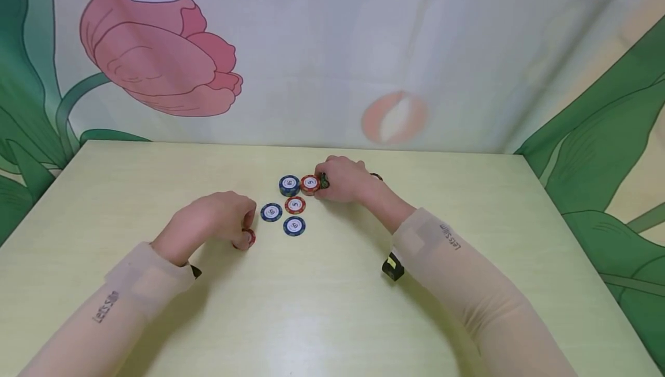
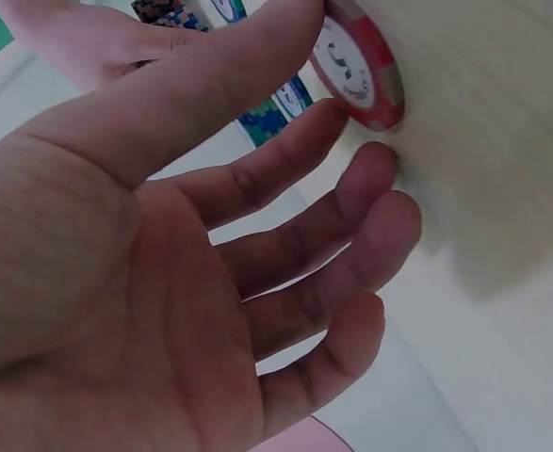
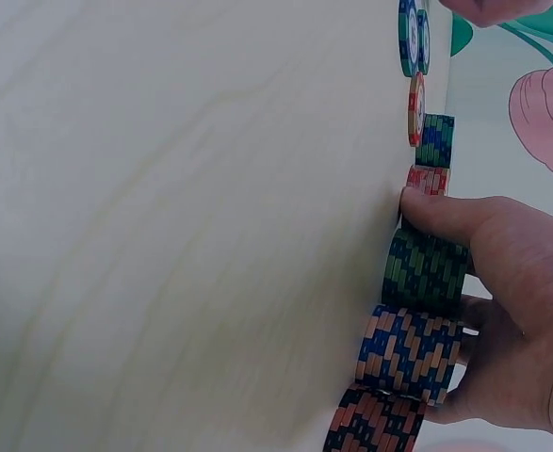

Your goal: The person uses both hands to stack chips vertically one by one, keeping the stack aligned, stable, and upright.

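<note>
My left hand [image 1: 223, 218] pinches a red poker chip [image 2: 356, 66] between thumb and index finger. The chip is tipped on edge close over the table, its white numbered centre showing, while the other fingers curve loosely. My right hand [image 3: 521, 292] curls over a row of chip stacks at the back. Its thumb lies between a short red stack [image 3: 429, 180] and a stack of green chips [image 3: 425, 270], with its fingers bent round behind. A blue-and-orange stack [image 3: 408, 353] and a dark red-and-black stack [image 3: 375, 421] continue the row.
Between the hands, two blue chips [image 1: 271, 212] and a red chip [image 1: 295, 205] lie flat on the pale table [image 1: 291, 308]. A blue stack [image 1: 289, 185] stands at the row's left end. A flower-printed curtain [image 1: 312, 53] hangs behind the table.
</note>
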Demonstrator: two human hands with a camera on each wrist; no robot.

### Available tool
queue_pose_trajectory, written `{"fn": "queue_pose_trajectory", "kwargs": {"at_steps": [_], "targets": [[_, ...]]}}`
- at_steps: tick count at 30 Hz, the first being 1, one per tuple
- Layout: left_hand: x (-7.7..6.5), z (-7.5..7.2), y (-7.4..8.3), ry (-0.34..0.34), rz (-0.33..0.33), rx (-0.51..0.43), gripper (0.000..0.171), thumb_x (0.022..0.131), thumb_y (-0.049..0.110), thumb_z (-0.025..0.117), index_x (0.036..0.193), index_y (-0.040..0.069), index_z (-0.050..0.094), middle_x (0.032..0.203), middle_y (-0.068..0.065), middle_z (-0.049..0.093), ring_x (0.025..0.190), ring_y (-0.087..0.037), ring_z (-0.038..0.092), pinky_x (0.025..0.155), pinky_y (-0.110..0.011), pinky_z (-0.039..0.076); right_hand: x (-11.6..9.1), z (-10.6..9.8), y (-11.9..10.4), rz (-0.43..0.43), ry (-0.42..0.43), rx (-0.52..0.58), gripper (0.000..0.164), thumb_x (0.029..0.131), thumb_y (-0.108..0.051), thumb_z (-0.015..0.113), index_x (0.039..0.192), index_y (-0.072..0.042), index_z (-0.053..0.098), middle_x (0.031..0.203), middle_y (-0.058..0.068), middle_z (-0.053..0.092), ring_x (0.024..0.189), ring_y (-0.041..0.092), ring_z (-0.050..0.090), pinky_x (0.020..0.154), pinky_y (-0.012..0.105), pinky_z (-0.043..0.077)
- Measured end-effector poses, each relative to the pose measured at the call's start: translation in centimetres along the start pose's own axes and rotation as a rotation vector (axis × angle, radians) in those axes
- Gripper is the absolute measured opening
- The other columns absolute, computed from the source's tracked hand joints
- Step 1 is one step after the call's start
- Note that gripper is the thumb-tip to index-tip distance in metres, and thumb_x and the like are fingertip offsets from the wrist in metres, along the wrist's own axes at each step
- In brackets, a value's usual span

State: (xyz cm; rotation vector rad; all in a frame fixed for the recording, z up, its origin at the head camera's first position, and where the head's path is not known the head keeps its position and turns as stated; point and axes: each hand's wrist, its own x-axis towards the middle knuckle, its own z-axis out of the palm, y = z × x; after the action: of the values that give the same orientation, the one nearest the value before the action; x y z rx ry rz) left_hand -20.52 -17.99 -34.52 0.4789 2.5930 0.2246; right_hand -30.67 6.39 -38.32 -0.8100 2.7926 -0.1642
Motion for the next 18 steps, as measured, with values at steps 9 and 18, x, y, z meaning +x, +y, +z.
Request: {"fn": "queue_pose_trajectory", "kwargs": {"at_steps": [9, 18], "targets": [[0.61, 0.14, -0.32, 0.022, -0.018, -0.027, 0.023, 0.084, 0.015, 0.083, 0.092, 0.010, 0.062, 0.083, -0.004, 0.058, 0.078, -0.021, 0.053, 0.069, -0.036, 0.043, -0.08, 0.11, 0.17, -0.005, 0.008, 0.012, 0.039, 0.094, -0.039, 0.073, 0.127, -0.019, 0.068, 0.121, 0.004, 0.061, 0.110, 0.022, 0.056, 0.092, 0.058, 0.043], [0.43, 0.31, -0.11, 0.058, -0.047, -0.004, 0.029, 0.081, 0.014, 0.088, 0.095, 0.007, 0.064, 0.085, -0.005, 0.059, 0.079, -0.023, 0.054, 0.070, -0.038, 0.045, -0.12, 0.15, 0.01, 0.002, 0.007, 0.017, 0.039, 0.095, -0.039, 0.074, 0.127, -0.018, 0.068, 0.122, 0.004, 0.061, 0.111, 0.023, 0.055, 0.094, 0.059, 0.042]]}}
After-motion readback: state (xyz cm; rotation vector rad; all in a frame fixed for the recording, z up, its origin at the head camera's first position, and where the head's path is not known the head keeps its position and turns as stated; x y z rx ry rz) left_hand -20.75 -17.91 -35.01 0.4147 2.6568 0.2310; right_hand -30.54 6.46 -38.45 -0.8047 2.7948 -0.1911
